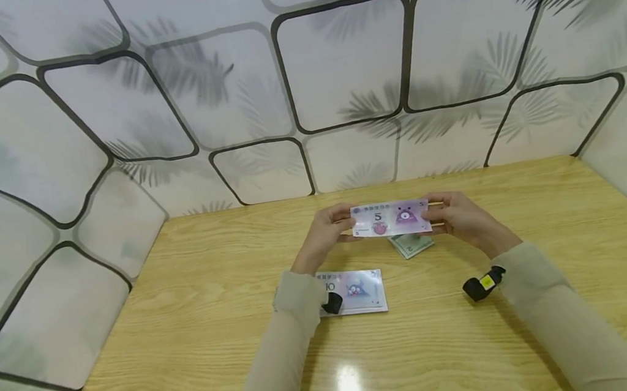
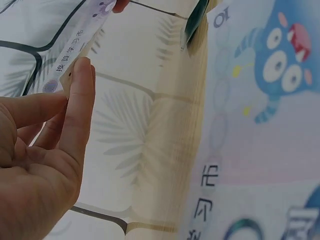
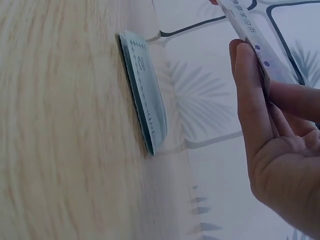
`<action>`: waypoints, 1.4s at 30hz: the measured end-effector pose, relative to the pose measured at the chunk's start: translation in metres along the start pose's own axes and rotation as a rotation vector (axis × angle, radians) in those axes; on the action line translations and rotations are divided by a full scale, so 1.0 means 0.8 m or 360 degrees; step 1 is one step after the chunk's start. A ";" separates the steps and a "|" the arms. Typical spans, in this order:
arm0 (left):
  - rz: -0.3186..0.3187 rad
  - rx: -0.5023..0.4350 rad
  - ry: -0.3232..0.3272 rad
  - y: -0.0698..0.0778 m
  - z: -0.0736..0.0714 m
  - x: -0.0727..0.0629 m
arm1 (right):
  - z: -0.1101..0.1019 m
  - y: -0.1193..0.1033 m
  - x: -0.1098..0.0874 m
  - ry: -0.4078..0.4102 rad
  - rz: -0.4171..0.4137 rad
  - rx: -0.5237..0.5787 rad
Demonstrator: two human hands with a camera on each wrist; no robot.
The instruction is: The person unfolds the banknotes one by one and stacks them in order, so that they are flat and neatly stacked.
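A purple play banknote (image 1: 391,219) marked 5, with a one-eyed cartoon monster, is held up flat above the table. My left hand (image 1: 323,234) pinches its left end between thumb and fingers. At the right end, my right hand (image 1: 463,219) pinches it the same way. Both grips show in the wrist views, with the left hand (image 2: 45,150) and the right hand (image 3: 280,125) seen from the palm side. Below the left wrist lies a stack of play banknotes (image 1: 362,293), the top one marked 10. A folded green banknote (image 1: 413,246) rests beyond, partly hidden behind the held note.
The wooden table (image 1: 209,339) meets a patterned wall covering (image 1: 344,64) at its back edge, with more of it on both sides. Black wrist cameras, such as the right one (image 1: 483,283), are strapped at the sleeves. A light reflection shines on the front of the table.
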State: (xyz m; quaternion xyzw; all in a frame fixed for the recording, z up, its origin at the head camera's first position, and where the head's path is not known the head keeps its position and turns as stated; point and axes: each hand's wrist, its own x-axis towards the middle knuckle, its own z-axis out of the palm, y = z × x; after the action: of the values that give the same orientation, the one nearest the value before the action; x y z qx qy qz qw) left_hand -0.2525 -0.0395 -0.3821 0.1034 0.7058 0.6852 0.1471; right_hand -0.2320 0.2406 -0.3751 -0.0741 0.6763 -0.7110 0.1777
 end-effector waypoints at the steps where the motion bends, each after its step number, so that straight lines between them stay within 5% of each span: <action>1: 0.0000 0.0000 -0.0006 0.000 -0.001 0.000 | 0.000 -0.001 0.000 -0.0013 0.0003 0.0008; 9: -0.0004 -0.0044 -0.0023 -0.003 -0.012 -0.013 | 0.003 0.003 -0.004 -0.0176 -0.0053 0.0067; 16: 0.0026 -0.0081 -0.0039 -0.005 -0.022 -0.025 | 0.009 0.006 -0.006 -0.0118 -0.0083 0.0180; 22: 0.0016 -0.0060 -0.0065 -0.004 -0.031 -0.033 | 0.016 0.008 -0.008 -0.0203 -0.0090 0.0273; 42: -0.0017 0.0103 -0.0075 -0.004 -0.060 -0.067 | 0.045 0.012 -0.010 -0.0434 -0.0140 0.0204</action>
State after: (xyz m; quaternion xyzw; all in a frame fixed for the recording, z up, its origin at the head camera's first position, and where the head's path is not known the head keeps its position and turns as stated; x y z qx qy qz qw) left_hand -0.2192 -0.1028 -0.3811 0.1204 0.7245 0.6586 0.1641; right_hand -0.2107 0.2094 -0.3807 -0.1880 0.5952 -0.7432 0.2408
